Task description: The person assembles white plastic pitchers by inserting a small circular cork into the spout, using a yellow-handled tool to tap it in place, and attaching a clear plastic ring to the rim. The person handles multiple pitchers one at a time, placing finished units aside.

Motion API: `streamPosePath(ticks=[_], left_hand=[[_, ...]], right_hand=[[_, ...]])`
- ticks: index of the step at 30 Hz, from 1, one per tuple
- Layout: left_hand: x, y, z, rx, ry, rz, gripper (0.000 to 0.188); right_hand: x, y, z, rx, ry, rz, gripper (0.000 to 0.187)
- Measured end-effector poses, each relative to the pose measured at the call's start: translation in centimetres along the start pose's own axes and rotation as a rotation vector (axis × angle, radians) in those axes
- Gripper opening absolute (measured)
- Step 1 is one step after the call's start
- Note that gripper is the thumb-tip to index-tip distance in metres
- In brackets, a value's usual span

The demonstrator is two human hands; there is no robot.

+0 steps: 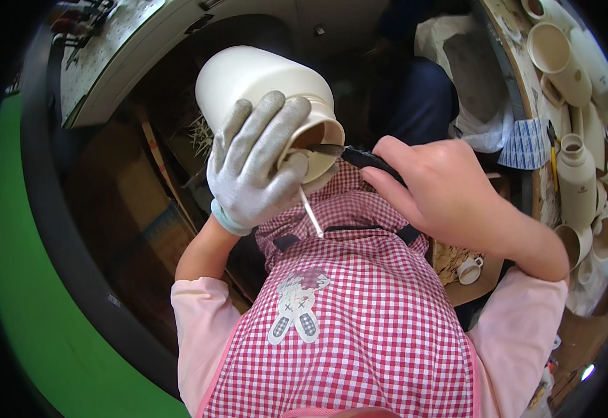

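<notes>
Apron [380, 306]: red-and-white gingham cloth; a rabbit patch is borne on the chest. Right hand [447, 181]: bare; the black handle of a knife [375, 160] is gripped between thumb and curled fingers, its blade held at the mouth of the vessel [262, 72]. Left hand [259, 167]: covered by a grey glove; the vessel is clasped at shoulder and neck, fingers slightly parted along it, thumb bent at the rim. Vessel: off-white, smooth, a rounded cylinder narrowing to a neck; it is held tilted above the lap. Thin pale strip [312, 214]: seen below the thumb. Cardboard box [484, 289]: a small handled cup [469, 272] is contained among tan scraps. Worktop [521, 66]: cream bottles [578, 184] and wide-mouthed containers [562, 70] are crowded right of its left edge; a blue-and-white packet [525, 145] is placed at that edge. Plastic bag [495, 129]: translucent, crumpled, left of the worktop.
</notes>
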State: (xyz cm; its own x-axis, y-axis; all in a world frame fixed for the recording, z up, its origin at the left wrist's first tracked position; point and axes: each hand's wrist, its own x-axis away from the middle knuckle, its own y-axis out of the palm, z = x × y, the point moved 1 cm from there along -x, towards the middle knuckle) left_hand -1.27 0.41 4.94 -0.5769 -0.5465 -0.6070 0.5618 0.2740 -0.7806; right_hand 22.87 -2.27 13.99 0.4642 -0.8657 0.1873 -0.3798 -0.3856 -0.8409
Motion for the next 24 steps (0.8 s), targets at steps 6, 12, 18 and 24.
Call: streamPosePath(ticks=[6,12,18,24], left_hand=[[1.1,0.8,2.0,0.018,0.152,-0.106,0.024],[1.7,1.8,2.0,-0.001,0.097,-0.092,0.033],[1.6,1.6,2.3,-0.115,0.15,-0.11,0.037],[2.1,-0.3,0.6,-0.064,-0.035,0.0,0.031]], right_hand=[[-2.2,0.1,3.0,-0.315,0.065,-0.344,0.031],[-2.3,2.9,4.4,-0.891,0.45,-0.606,0.037],[-2.0,5.9,4.0,-1.384,0.544,-0.668,0.038],[-0.8,5.5,4.3,-1.533,0.417,-0.642,0.036]])
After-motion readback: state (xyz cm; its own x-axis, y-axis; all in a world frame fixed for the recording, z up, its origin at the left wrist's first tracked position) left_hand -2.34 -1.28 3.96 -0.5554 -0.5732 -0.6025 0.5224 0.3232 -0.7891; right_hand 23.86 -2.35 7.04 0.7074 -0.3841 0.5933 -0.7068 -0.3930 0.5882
